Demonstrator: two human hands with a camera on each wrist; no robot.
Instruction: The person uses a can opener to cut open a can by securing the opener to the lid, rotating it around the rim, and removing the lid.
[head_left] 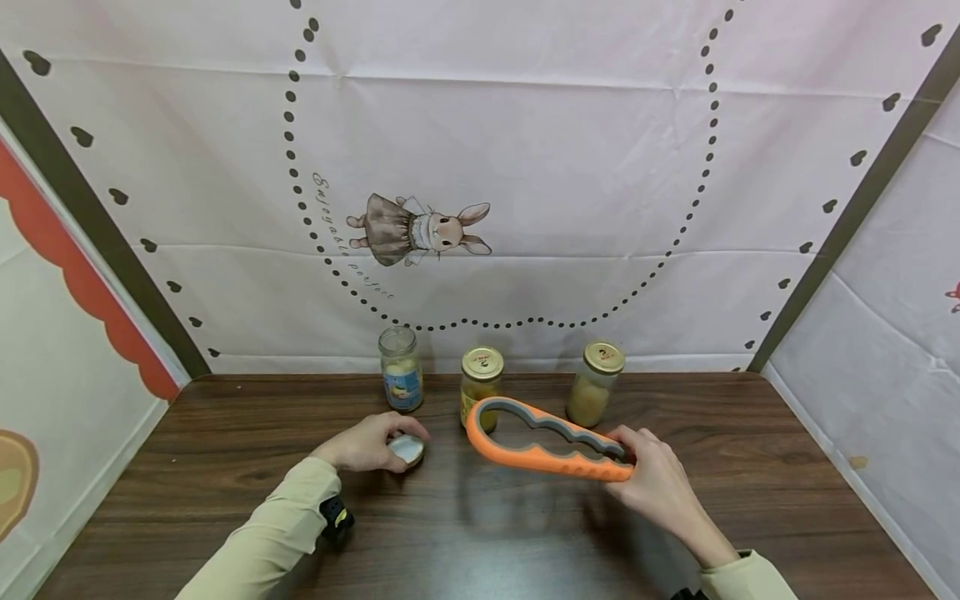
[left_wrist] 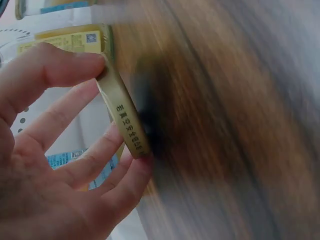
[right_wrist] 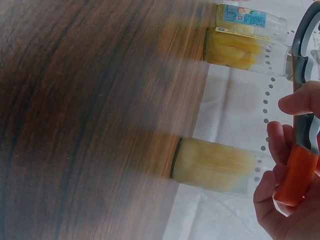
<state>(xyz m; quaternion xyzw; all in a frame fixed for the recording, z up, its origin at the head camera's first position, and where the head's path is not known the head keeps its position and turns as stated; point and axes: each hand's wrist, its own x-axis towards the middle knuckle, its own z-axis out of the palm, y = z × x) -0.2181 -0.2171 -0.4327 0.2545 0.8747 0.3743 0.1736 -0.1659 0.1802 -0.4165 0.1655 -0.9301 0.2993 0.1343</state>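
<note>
My left hand [head_left: 372, 443] pinches a gold jar lid [left_wrist: 122, 112] by its rim between thumb and fingers. In the head view the lid's pale inside faces up, a little above the table. An orange and grey jar opener [head_left: 517, 458] is gripped at its handle end by my right hand [head_left: 656, 479]. Its loop hangs in front of the middle jar [head_left: 482, 371], which has a gold lid on. Beyond the left hand stands a lidless glass jar [head_left: 400, 371] with a blue label and pale yellow contents. Another gold-lidded jar [head_left: 592, 387] stands beyond the right hand.
The jars line the back of the dark wooden table [head_left: 262, 433], close to a white cloth backdrop [head_left: 585, 192] printed with a rabbit. More printed cloth [head_left: 900, 400] borders the right side. Table surface shows between and in front of the hands.
</note>
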